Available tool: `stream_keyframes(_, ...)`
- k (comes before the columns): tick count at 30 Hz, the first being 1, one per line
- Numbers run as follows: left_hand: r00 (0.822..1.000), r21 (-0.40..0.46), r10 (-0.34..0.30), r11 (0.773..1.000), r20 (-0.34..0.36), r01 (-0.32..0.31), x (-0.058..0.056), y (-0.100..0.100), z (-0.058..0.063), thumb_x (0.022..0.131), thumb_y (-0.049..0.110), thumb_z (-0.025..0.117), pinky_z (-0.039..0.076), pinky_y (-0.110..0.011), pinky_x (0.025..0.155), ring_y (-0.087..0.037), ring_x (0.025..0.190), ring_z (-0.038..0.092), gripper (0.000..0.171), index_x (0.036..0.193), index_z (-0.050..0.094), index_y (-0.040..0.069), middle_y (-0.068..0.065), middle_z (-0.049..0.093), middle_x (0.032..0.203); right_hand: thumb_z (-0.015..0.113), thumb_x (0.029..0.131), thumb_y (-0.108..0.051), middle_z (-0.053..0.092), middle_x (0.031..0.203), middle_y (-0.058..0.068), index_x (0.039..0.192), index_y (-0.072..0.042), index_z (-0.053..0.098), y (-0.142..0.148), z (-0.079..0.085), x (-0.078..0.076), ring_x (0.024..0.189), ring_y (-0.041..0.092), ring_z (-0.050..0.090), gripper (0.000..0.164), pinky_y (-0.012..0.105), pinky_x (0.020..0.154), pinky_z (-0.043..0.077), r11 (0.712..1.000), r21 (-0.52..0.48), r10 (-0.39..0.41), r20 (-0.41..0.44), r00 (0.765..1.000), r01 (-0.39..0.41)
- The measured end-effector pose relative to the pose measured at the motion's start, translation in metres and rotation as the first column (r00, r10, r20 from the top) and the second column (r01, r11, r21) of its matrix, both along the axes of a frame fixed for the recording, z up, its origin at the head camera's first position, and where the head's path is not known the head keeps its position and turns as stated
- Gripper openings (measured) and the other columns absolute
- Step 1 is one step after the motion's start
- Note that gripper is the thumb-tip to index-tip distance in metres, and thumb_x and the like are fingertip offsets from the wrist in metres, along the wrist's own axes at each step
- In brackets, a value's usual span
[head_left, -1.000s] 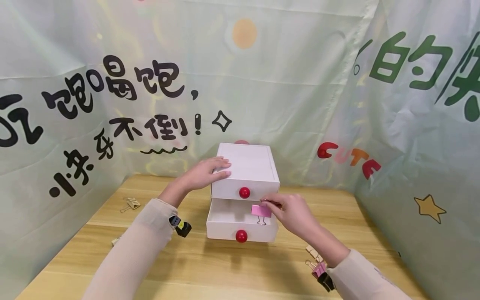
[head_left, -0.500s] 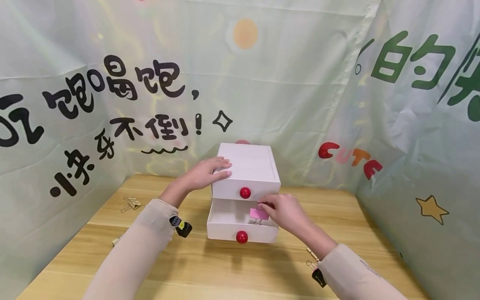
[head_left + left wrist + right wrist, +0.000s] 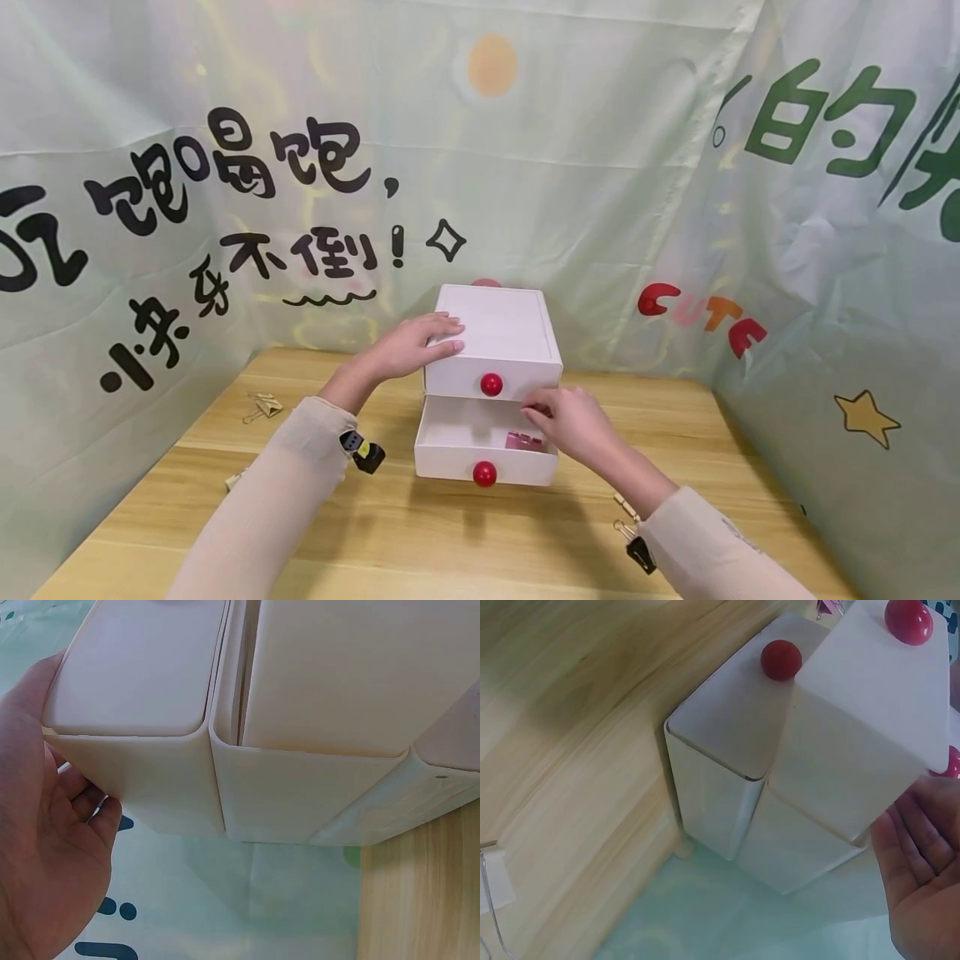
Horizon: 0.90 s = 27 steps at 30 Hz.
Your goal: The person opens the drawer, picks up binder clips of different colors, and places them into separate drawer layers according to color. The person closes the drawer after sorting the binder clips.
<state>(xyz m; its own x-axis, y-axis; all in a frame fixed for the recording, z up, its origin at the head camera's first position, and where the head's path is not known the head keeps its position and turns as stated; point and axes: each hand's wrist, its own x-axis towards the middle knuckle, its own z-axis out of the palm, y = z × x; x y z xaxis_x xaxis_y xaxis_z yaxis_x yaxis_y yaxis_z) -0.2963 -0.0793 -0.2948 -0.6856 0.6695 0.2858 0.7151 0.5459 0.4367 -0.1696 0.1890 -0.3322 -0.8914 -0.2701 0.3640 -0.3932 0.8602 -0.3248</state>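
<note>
A small white cabinet (image 3: 491, 323) with red knobs stands on the table, one of its drawers (image 3: 450, 461) pulled out. Inside that drawer, near its front right, lies a pink binder clip (image 3: 525, 441). My right hand (image 3: 573, 423) hovers over the drawer's right side, thumb and forefinger close together with nothing between them; its fingers look relaxed in the right wrist view. My left hand (image 3: 405, 346) rests on the left edge of the cabinet's top. In the left wrist view that hand (image 3: 60, 825) lies against the cabinet's edge (image 3: 127, 682).
A pale binder clip (image 3: 264, 406) lies on the table (image 3: 360, 533) at the left, and another clip (image 3: 234, 481) is partly hidden by the left sleeve. More clips (image 3: 626, 507) lie beside the right sleeve. Printed cloth walls (image 3: 585, 208) enclose the back and sides.
My right hand has moved slightly left and let go of the pink binder clip, which dropped from the fingers into the pulled-out drawer. My left hand has stayed on the cabinet.
</note>
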Motion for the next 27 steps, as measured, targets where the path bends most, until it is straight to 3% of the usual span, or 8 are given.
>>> stream_keyframes(14, 1.000, -0.002, 0.009, 1.000, 0.016, -0.009, -0.001, 0.001, 0.001, 0.099, 0.047, 0.052, 0.020, -0.047, 0.117, -0.024, 0.144, 0.028, 0.054, 0.139, 0.055, 0.011, -0.005, 0.044, 0.150, 0.070, 0.092, -0.018, 0.072, 0.097, -0.003, 0.105, -0.010, 0.075, 0.024, 0.002, 0.024, 0.079, 0.010, 0.067, 0.016, 0.030, 0.069, 0.057, 0.993, -0.043, 0.112, -0.014, 0.994, -0.113)
stream_keyframes(27, 1.000, -0.010, 0.016, 1.000, 0.019, -0.016, -0.001, 0.001, 0.000, 0.099, 0.047, 0.052, 0.020, -0.046, 0.117, -0.024, 0.144, 0.028, 0.054, 0.139, 0.055, 0.011, -0.005, 0.044, 0.150, 0.064, 0.096, -0.032, 0.070, 0.112, -0.002, 0.113, -0.014, 0.072, 0.062, -0.005, 0.046, 0.094, 0.015, 0.067, 0.026, 0.039, 0.078, 0.057, 0.995, -0.051, 0.089, 0.034, 0.995, -0.087)
